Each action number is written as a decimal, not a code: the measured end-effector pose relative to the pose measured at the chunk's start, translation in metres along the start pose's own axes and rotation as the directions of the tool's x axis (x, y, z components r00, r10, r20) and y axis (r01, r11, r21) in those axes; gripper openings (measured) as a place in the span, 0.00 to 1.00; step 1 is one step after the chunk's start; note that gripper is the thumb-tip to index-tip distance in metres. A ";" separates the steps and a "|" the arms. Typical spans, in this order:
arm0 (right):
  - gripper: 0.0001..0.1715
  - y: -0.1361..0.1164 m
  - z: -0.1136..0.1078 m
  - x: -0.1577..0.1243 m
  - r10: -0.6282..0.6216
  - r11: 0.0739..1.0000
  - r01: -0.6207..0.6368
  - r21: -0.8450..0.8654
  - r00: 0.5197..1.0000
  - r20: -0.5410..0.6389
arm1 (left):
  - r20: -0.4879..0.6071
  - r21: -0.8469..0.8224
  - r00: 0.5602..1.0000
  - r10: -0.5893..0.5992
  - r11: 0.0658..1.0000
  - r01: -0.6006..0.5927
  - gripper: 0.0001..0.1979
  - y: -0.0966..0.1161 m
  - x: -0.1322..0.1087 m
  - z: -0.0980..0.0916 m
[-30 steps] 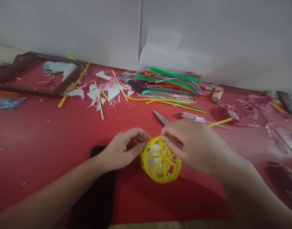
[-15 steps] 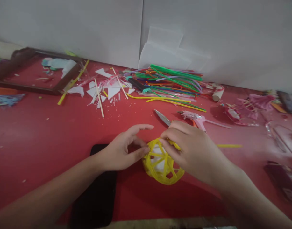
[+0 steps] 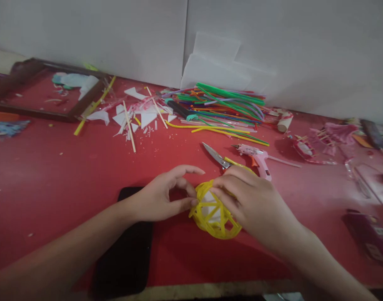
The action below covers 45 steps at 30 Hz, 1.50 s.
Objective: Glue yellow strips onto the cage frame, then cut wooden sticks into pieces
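Note:
A small round latticework piece of yellow pipe cleaners (image 3: 224, 235), with white material inside it, is between my hands near the table's front edge. My left hand (image 3: 163, 198) pinches its left rim between thumb and a finger, the index finger arched free above. At its upper right, my right hand (image 3: 257, 196) has its fingers closed on the yellow rim; the fingertips partly hide what they grip. A yellow pipe cleaner end (image 3: 239, 162) shows just beyond my right knuckles. Near it lie scissors (image 3: 214, 154), blades showing and handles mostly hidden, and a pink glue gun (image 3: 257, 159).
A black phone-like slab (image 3: 125, 259) lies under my left forearm. Coloured pipe cleaners (image 3: 229, 98) are heaped by the wall, beside white scraps (image 3: 147, 120) and sticks (image 3: 129, 125). A dark frame (image 3: 31, 112) is far left; a pink craft piece (image 3: 325, 140) and maroon case (image 3: 366, 236) are right.
The yellow piece has turned and tilted slightly in my hands. A yellow pipe cleaner end now shows beyond my right hand by the scissors; the yellow length right of that hand is gone from view.

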State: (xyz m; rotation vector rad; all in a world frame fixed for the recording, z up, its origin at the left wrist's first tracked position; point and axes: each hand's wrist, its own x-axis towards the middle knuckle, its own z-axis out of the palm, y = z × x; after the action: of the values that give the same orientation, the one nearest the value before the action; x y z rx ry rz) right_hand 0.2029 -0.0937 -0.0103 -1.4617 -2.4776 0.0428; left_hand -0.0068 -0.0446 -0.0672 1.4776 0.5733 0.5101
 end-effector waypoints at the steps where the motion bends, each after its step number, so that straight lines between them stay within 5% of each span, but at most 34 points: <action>1: 0.14 0.000 0.001 0.000 -0.001 1.000 0.001 -0.005 1.000 -0.006 | 0.001 0.001 1.000 -0.001 1.000 0.001 0.26 0.000 0.000 0.000; 12: 0.10 0.001 0.002 -0.009 -0.111 0.993 0.113 -0.023 0.991 0.071 | 0.012 0.019 1.000 -0.020 1.000 0.019 0.23 -0.002 0.000 0.000; 19: 0.11 0.000 0.003 -0.007 -0.178 0.984 0.179 -0.018 0.984 0.022 | 0.021 -0.005 0.998 -0.055 0.998 0.055 0.24 -0.001 0.001 -0.001; 25: 0.13 -0.002 0.005 -0.001 -0.091 0.994 0.094 -0.047 0.994 0.056 | 0.019 -0.051 0.998 -0.065 0.997 0.066 0.23 0.001 0.002 0.001; 45: 0.11 -0.015 0.011 -0.008 0.099 0.990 -0.081 0.113 0.983 -0.155 | 0.075 -0.023 0.994 -0.082 0.996 0.084 0.19 0.001 0.003 -0.001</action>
State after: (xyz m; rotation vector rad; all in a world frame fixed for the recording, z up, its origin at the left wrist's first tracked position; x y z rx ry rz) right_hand 0.1908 -0.1065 -0.0204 -1.4710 -2.2458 0.0702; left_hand -0.0053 -0.0423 -0.0660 1.4355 0.5648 0.3953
